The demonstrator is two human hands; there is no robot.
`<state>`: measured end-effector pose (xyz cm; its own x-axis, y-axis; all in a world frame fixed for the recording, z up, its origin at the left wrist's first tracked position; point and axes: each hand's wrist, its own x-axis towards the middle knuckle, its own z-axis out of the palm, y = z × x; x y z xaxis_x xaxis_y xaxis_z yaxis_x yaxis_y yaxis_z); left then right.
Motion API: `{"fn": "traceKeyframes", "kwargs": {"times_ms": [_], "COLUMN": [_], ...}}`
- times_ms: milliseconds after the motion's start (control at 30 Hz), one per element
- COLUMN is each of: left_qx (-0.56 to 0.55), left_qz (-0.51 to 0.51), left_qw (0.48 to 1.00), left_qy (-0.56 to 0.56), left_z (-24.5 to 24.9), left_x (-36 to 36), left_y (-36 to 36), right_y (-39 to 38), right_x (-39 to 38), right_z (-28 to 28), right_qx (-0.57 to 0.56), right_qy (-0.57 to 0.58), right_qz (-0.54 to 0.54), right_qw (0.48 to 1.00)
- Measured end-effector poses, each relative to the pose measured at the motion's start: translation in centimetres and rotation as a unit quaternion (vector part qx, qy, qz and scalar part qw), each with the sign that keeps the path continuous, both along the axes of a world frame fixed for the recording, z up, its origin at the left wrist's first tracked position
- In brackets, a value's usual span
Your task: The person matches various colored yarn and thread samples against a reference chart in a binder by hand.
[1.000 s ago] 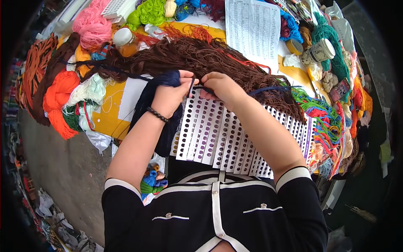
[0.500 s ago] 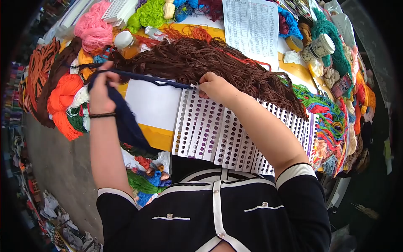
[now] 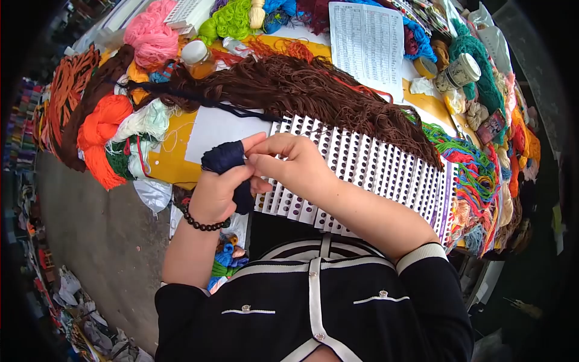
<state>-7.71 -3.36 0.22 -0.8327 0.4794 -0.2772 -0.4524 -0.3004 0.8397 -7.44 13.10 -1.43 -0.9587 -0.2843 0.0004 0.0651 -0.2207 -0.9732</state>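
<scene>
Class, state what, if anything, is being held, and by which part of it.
Navy thread, gripped partway along its bundle by the left hand; whether the right hand pinches a strand cannot be told.

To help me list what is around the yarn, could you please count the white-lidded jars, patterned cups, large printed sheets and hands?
White-lidded jar: 1
Patterned cup: 1
Large printed sheet: 1
Hands: 2, left hand and right hand
Total: 5

Printed sheet [image 3: 368, 51] at the back. White-lidded jar [image 3: 198, 59] near pink yarn [image 3: 152, 35]. Patterned cup [image 3: 457, 73] beside teal yarn [image 3: 487, 84], right side. Bright orange yarn [image 3: 104, 123] next to pale mint yarn [image 3: 143, 123], left.
</scene>
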Motion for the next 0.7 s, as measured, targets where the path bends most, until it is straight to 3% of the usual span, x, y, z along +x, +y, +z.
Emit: {"fn": "traceKeyframes", "kwargs": {"times_ms": [67, 167, 300, 367, 467, 700], "left_qx": [0.001, -0.063, -0.032, -0.043, 0.032, -0.01], "left_qz": [-0.004, -0.02, -0.01, -0.017, 0.039, 0.033], "left_qw": [1.0, 0.996, 0.998, 0.996, 0.999, 0.999], "left_qy": [0.01, 0.054, 0.057, 0.078, -0.017, 0.042], "left_z": [-0.1, 0.0, -0.4, -0.6, -0.3, -0.9], "left_x": [0.5, 1.2, 1.5, 1.5, 1.5, 1.7], "left_y": [0.5, 1.3, 1.0, 0.6, 0.7, 1.3], "right_y": [0.1, 0.3, 0.6, 0.3, 0.4, 0.5], "right_x": [0.5, 0.8, 1.2, 1.6, 1.6, 1.5], "right_z": [0.5, 0.6, 0.6, 1.0, 1.2, 1.2], "right_qx": [-0.064, -0.075, -0.113, -0.099, -0.119, -0.072], "right_qy": [-0.133, -0.203, -0.209, -0.181, -0.178, -0.183], "right_qz": [0.043, 0.037, 0.055, 0.002, 0.001, 0.002], "right_qw": [0.988, 0.976, 0.97, 0.978, 0.977, 0.981]}}
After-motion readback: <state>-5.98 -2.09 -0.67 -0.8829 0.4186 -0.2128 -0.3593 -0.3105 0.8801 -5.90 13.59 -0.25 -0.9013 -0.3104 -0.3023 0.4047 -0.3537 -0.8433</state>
